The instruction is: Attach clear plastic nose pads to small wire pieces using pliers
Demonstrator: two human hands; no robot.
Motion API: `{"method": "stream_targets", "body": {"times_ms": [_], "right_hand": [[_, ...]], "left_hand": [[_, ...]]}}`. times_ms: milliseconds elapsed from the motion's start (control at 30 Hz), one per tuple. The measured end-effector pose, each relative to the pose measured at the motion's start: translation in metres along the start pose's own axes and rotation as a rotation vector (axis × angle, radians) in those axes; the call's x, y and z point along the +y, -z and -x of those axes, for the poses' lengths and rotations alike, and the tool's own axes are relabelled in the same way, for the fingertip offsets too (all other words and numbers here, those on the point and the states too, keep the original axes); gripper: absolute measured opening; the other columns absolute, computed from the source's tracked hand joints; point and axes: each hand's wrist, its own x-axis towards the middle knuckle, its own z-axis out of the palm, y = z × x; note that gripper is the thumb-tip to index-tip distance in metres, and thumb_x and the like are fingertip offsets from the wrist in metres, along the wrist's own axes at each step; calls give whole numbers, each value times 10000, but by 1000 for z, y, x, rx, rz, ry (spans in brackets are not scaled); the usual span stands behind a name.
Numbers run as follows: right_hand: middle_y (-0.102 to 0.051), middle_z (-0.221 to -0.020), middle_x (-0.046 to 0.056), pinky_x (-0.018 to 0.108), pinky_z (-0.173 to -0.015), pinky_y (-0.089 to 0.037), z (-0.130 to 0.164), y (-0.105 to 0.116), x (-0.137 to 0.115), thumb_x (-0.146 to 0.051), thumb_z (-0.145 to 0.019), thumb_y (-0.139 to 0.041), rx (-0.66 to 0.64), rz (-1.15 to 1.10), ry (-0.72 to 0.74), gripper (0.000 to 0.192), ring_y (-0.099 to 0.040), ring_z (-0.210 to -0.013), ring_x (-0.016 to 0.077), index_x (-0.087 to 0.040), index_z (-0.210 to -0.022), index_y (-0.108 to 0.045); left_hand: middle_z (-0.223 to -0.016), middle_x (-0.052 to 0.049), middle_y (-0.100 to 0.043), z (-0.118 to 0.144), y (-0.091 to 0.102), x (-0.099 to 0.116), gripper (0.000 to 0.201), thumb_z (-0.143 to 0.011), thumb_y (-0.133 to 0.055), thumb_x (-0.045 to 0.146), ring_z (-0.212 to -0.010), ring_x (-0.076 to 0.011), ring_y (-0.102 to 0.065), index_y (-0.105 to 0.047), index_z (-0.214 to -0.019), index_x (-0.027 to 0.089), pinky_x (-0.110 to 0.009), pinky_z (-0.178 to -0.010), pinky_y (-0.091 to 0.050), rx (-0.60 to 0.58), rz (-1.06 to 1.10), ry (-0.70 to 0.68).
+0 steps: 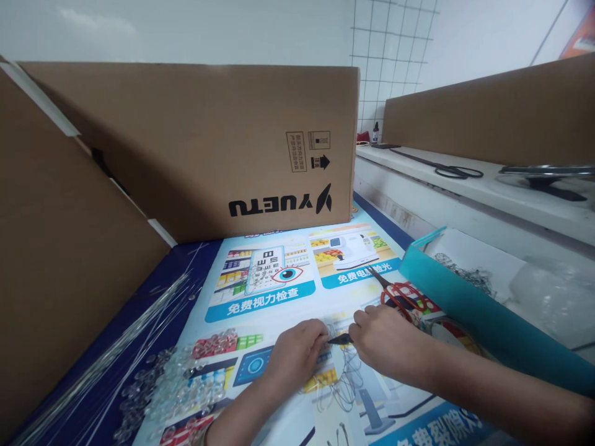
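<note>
Looking at a big brown cardboard box standing at the back, with upside-down YUETU lettering, plus a cardboard panel on the left with white strips along its edge. Further back, a thin dark grid by a pale wall. Over on the white shelf to the right: dark scissors, a small dark bottle just beside something red, lol. Lying flat below, a poster with an eye chart and Chinese lettering.

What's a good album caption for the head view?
Right hand holds a dark tool by the left hand, clear beads nearby.
</note>
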Motion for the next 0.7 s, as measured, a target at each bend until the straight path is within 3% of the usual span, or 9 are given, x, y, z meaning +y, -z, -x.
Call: {"method": "stream_targets", "body": {"times_ms": [700], "right_hand": [[-573, -772, 73, 300, -606, -294, 12, -15, -8, -234, -857, -431, 99, -125, -144, 183, -497, -723, 201, -160, -802, -589]], "left_hand": [[-796, -7, -598, -1, -3, -3, 182, -898, -328, 234, -727, -164, -541, -501, -845, 214, -242, -637, -381, -13, -10, 37]]}}
